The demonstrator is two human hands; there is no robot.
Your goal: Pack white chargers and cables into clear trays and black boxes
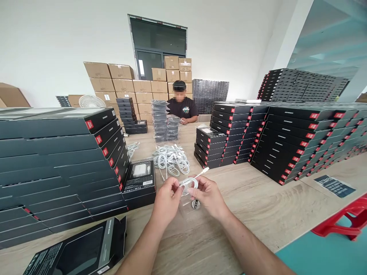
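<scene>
Far left, black box stacks (57, 160) sit on the desk (258, 206), and beside them we see an open box (140, 179) showing a white charger. Our left hand (166, 200) has its fingers pinching the coiled white cable (188, 183) from the left, just above the desk in front of us. A clear bag (190, 204) hangs under the coil, between both hands. Our right hand (209, 196) pinches the coil's right side, with the plug end sticking up-right. More black stacks (301, 141) on the right.

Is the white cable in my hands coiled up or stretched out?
Coiled: white cable loops tightly between left hand and right hand, one end sticking out.
</scene>
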